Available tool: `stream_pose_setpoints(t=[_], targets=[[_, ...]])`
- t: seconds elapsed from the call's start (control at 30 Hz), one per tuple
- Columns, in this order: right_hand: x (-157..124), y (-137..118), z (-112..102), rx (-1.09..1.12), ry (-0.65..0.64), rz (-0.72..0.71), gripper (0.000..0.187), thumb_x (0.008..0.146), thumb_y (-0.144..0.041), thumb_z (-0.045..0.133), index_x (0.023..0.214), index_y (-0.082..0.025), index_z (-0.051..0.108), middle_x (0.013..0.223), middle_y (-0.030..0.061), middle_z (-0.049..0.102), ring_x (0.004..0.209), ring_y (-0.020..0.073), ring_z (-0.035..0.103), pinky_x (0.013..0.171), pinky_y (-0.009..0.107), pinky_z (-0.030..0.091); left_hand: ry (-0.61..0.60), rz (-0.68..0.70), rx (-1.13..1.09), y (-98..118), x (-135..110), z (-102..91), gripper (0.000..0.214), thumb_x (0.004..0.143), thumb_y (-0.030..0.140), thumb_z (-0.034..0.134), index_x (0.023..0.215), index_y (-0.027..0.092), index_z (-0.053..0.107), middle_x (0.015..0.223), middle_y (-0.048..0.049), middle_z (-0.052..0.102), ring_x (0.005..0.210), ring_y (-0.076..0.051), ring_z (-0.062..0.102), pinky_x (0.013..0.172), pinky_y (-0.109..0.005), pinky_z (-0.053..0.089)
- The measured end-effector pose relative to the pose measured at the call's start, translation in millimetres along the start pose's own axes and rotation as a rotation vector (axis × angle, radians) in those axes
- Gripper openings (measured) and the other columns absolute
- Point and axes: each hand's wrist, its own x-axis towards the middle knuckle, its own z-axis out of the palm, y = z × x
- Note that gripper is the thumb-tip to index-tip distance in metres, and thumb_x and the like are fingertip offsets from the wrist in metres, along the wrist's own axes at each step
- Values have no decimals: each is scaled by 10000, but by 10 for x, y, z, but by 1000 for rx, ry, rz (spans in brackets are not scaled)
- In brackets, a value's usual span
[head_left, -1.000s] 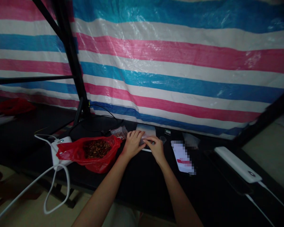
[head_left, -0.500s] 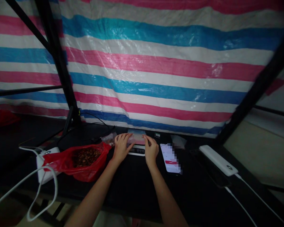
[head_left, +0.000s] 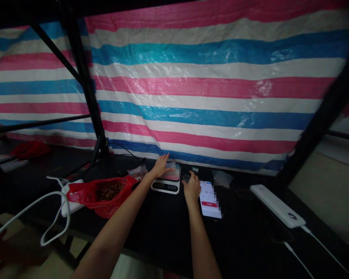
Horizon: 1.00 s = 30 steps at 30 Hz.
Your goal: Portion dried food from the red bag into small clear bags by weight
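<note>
My left hand lies flat with fingers stretched out on the platform of a small white kitchen scale on the black table. My right hand is to the right of the scale, fingers curled near a small clear cup or lid; whether it grips it is unclear. A phone with a lit screen lies just right of that hand. A red plastic bag of brown nuts or seeds sits to the left.
A small clear packet lies between the bag and the scale. A white power bank with cable is at right, a white charger with looped cable at left. A striped tarp and black frame poles stand behind.
My right hand left the scale and moved right toward the small cup beside the phone. My left hand shifted to lie flat on the scale's platform. The camera view tilted slightly.
</note>
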Motion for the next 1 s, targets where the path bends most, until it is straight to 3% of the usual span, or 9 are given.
stream_pose_setpoints(t=[0.13, 0.23, 0.3, 0.4, 0.5, 0.63, 0.77, 0.87, 1.0], targets=[[64, 39, 22, 127, 81, -59, 379, 694, -176, 535, 1072, -192, 515, 1022, 101, 598, 967, 260, 538, 766, 367, 395, 188, 90, -35, 337, -433, -410, 567, 769, 405, 525, 1263, 184, 357, 1296, -112, 392, 1210, -232, 333, 996, -410, 279], [91, -3, 43, 357, 211, -116, 457, 692, -237, 555, 1133, -191, 444, 1001, 90, 616, 925, 229, 567, 787, 359, 407, 341, 35, 12, 623, -1077, -848, 284, 846, 286, 419, 1114, 239, 504, 1257, -54, 437, 1180, -191, 362, 984, -381, 298], [80, -60, 59, 537, 215, -142, 503, 685, -287, 576, 1147, -189, 404, 993, 92, 621, 879, 204, 590, 785, 349, 425, 448, -87, 131, 712, -1572, -1098, 252, 846, 235, 411, 1066, 236, 532, 1226, -49, 464, 1146, -193, 389, 969, -380, 308], [32, -196, 54, 704, 139, -202, 544, 664, -335, 612, 1138, -192, 386, 1015, 103, 614, 858, 190, 602, 766, 342, 450, 592, -342, 401, 625, -2249, -1334, 305, 827, 205, 430, 1123, 212, 504, 1209, -76, 477, 1119, -230, 401, 952, -420, 298], [-34, -448, -14, 737, 122, -327, 587, 655, -325, 634, 1162, -192, 369, 1043, 105, 605, 908, 190, 587, 786, 342, 451, 633, -497, 546, 388, -2685, -1445, 346, 830, 195, 412, 1171, 186, 474, 1206, -99, 481, 1111, -247, 408, 934, -424, 311], [-233, -1062, -154, 713, 54, -515, 540, 695, -302, 596, 1183, -194, 392, 1083, 93, 594, 961, 199, 567, 804, 352, 441, 486, -412, 552, 200, -2795, -1524, 407, 833, 226, 420, 1240, 237, 415, 1306, -70, 409, 1196, -243, 342, 999, -430, 241], [-609, -1772, -182, 377, -314, -978, 365, 736, -206, 546, 1101, -216, 529, 1084, 65, 599, 980, 200, 548, 858, 355, 393, 397, -327, 426, 248, -2723, -1519, 438, 828, 291, 439, 1262, 300, 377, 1343, -41, 369, 1233, -243, 304, 1033, -452, 172], [-851, -2083, -30, 151, -467, -1210, 401, 741, -129, 538, 1127, -234, 511, 1095, 50, 587, 1016, 188, 521, 881, 342, 359, 539, -422, 209, 273, -2776, -1392, 365, 825, 310, 435, 1185, 252, 437, 1229, -76, 470, 1147, -235, 405, 986, -428, 280], [-977, -2134, 308, -80, -582, -1265, 486, 703, -55, 555, 1157, -210, 475, 1080, 75, 567, 980, 199, 533, 835, 319, 385, 940, -799, -229, 231, -2866, -1091, 250, 820, 382, 432, 977, 188, 444, 932, -71, 541, 904, -204, 539, 818, -373, 439]])
